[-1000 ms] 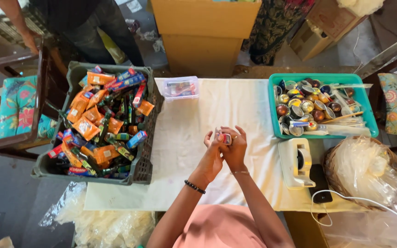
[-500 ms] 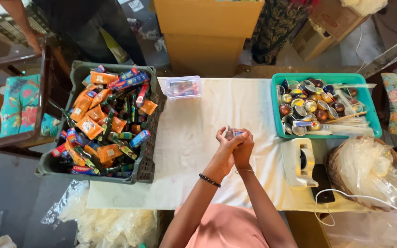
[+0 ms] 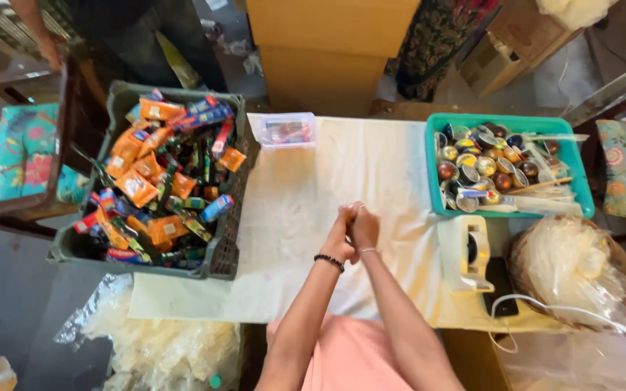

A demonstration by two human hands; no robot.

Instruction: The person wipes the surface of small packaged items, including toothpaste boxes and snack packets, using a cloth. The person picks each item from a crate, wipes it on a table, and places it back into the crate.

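My left hand (image 3: 341,233), with a black bead bracelet at the wrist, and my right hand (image 3: 364,227), with a ring and a thin bangle, are pressed together over the white cloth (image 3: 313,188) on the table. Both are closed around a small item, which the fingers hide. To their left stands a grey crate (image 3: 81,250) heaped with orange and other coloured packets (image 3: 155,181). A teal tray (image 3: 505,119) of round foil-wrapped pieces (image 3: 476,166) sits to the right.
A small clear plastic box (image 3: 288,130) lies at the cloth's far edge. By my right arm stand a white tape dispenser (image 3: 465,253) and a basket of clear plastic bags (image 3: 574,268). Cardboard boxes (image 3: 327,43) and another person (image 3: 132,36) are beyond the table.
My joined hands have dropped slightly toward the cloth and closed tighter. The small reddish-silver item seen between the fingertips earlier is now covered.
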